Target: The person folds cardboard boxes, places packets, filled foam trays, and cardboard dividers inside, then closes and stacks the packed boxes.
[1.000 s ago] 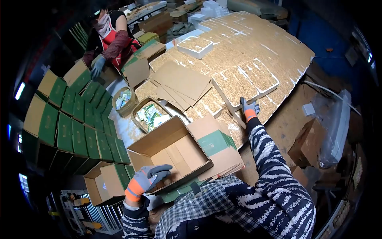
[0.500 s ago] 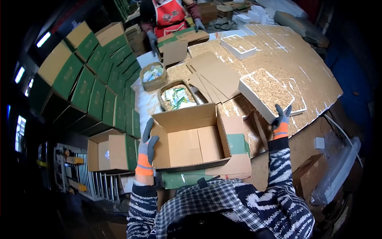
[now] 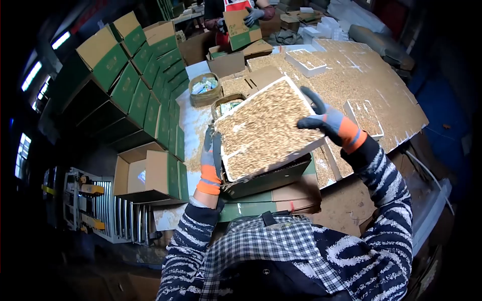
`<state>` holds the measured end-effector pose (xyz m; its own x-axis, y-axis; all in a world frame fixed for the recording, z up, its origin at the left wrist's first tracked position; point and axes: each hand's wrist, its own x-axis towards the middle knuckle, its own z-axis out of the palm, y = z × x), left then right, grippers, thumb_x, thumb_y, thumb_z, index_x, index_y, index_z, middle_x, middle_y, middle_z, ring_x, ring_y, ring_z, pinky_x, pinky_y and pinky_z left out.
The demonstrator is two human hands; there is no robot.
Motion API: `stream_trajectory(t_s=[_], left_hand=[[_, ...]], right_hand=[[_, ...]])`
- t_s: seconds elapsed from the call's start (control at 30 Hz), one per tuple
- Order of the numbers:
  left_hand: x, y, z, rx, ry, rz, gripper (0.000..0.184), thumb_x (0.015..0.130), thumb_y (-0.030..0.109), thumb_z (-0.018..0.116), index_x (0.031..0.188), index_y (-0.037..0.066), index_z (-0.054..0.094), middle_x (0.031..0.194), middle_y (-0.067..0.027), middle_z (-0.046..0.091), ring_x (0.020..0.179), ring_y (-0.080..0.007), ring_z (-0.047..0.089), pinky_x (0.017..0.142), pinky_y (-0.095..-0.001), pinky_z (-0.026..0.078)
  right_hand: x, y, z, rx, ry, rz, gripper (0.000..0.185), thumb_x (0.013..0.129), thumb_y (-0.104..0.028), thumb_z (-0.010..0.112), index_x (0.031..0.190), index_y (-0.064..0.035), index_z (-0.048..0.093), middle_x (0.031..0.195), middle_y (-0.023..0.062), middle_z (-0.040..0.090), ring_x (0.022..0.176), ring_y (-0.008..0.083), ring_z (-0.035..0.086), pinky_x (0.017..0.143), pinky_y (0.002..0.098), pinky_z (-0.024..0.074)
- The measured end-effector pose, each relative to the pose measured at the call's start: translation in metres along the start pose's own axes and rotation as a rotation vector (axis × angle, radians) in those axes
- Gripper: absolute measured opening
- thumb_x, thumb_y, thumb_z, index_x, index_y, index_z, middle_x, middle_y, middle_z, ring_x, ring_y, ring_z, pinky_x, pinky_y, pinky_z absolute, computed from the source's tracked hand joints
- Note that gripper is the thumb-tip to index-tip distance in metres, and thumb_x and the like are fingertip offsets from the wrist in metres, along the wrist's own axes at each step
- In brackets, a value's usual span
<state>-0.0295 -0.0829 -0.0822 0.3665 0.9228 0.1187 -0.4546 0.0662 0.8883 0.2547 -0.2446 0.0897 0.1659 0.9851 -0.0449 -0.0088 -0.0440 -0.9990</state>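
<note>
A white tray [image 3: 268, 128] full of light brown grain-like pieces is held tilted over an open cardboard box [image 3: 266, 183], which it mostly hides. My right hand [image 3: 329, 120], in a grey and orange glove, grips the tray's right edge with thumb and fingers apart around it. Along the tray's left edge, upright at the box's corner, is my left hand [image 3: 211, 160]; whether its fingers hold the tray or the box wall is hidden. Flattened green and brown cartons [image 3: 251, 208] lie under the box.
Green boxes [image 3: 125, 93] stand in rows at left, with an open box [image 3: 143, 173] near a roller conveyor [image 3: 118, 210]. Baskets of packets [image 3: 205, 90] sit beyond my left hand. Across the table, a co-worker [image 3: 236, 15] handles a carton. More trays [image 3: 364, 118] lie on the grain-covered table.
My right hand has lifted the tray off the table and brought it left over the box. My left hand has moved to the tray's left side. The co-worker has raised a carton.
</note>
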Motion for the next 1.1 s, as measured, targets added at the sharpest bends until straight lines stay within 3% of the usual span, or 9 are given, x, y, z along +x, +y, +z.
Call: stream_trajectory(t_s=[0.07,0.33,0.4,0.5,0.6,0.67,0.77,0.87,1.1], left_hand=[[-0.006,0.02,0.008,0.152,0.14,-0.067,0.059,0.092,0.007,0.061,0.146,0.005,0.037,0.115,-0.0049,0.058,0.099,-0.0092,0.054,0.086,-0.0222,0.046],[-0.021,0.042,-0.022,0.522,-0.009,0.087,0.072,0.073,-0.005,0.051,0.145,0.001,0.04,0.145,-0.0093,0.044,0.123,-0.0197,0.048,0.099,-0.0243,0.041],[-0.021,0.044,-0.017,0.49,0.01,-0.053,0.071,0.074,-0.004,0.05,0.144,0.002,0.041,0.145,-0.0092,0.045,0.119,-0.017,0.05,0.095,-0.0244,0.043],[-0.018,0.054,-0.027,0.64,-0.046,-0.022,0.074,0.071,-0.003,0.048,0.145,0.0,0.038,0.146,-0.0108,0.044,0.118,-0.015,0.05,0.09,-0.022,0.043],[-0.016,0.073,-0.02,0.636,-0.09,-0.135,0.078,0.071,-0.002,0.048,0.147,0.0,0.034,0.151,-0.0124,0.038,0.135,-0.0202,0.04,0.105,-0.0273,0.036],[-0.016,0.074,-0.014,0.495,-0.127,-0.124,0.079,0.07,-0.003,0.049,0.148,0.001,0.034,0.151,-0.0084,0.037,0.134,-0.0178,0.039,0.104,-0.0238,0.035],[-0.015,0.077,0.007,0.57,-0.133,-0.193,0.084,0.071,-0.003,0.05,0.151,0.004,0.028,0.154,-0.0082,0.033,0.141,-0.0189,0.03,0.111,-0.0269,0.028],[-0.015,0.066,0.025,0.69,-0.167,-0.16,0.073,0.087,0.009,0.055,0.153,0.007,0.023,0.153,-0.0118,0.033,0.139,-0.0225,0.033,0.113,-0.0322,0.027],[0.086,0.02,-0.008,0.617,-0.123,-0.324,0.036,0.098,0.021,0.053,0.13,0.006,0.055,0.107,-0.0065,0.066,0.095,-0.0143,0.064,0.082,-0.0259,0.051]], right_hand=[[0.022,0.033,0.026,-0.089,0.052,-0.02,0.103,0.071,-0.015,0.084,0.152,-0.0059,0.021,0.115,0.0136,0.062,0.087,0.0132,0.059,0.07,0.0255,0.0474],[0.058,0.079,0.033,-1.377,-0.376,0.189,0.062,0.076,-0.024,0.071,0.128,0.0013,0.05,0.09,0.0241,0.068,0.087,0.036,0.068,0.079,0.0423,0.0531],[0.066,0.094,0.037,-1.654,-0.671,0.031,0.03,0.073,-0.022,0.065,0.093,0.0002,0.071,0.093,0.0217,0.069,0.091,0.0361,0.068,0.079,0.0404,0.0536],[0.062,0.097,0.046,-1.643,-0.532,-0.217,0.019,0.077,-0.014,0.062,0.089,-0.0036,0.074,0.094,0.0176,0.071,0.089,0.0312,0.069,0.075,0.0394,0.0541],[0.057,0.046,0.056,-1.593,-0.459,-0.175,0.022,0.083,-0.02,0.061,0.097,-0.007,0.072,0.095,0.0131,0.071,0.092,0.0319,0.068,0.081,0.0385,0.0532],[0.075,0.041,0.011,-1.043,-0.114,-0.346,0.027,0.085,-0.027,0.062,0.107,-0.0122,0.069,0.099,0.0091,0.071,0.094,0.033,0.066,0.087,0.0377,0.0519],[0.153,0.101,-0.093,-1.162,0.419,-0.483,0.052,0.079,-0.024,0.072,0.127,-0.0108,0.057,0.126,0.0135,0.058,0.114,0.0337,0.055,0.098,0.0392,0.0457],[0.216,0.191,-0.181,-1.416,0.595,0.058,0.096,0.065,-0.043,0.081,0.144,-0.0094,0.037,0.139,0.0202,0.046,0.128,0.0386,0.043,0.108,0.0447,0.0354],[0.238,0.243,-0.206,-1.25,0.476,0.449,0.102,0.06,-0.052,0.082,0.145,-0.0138,0.039,0.14,0.019,0.046,0.133,0.0346,0.041,0.111,0.0475,0.0282]])
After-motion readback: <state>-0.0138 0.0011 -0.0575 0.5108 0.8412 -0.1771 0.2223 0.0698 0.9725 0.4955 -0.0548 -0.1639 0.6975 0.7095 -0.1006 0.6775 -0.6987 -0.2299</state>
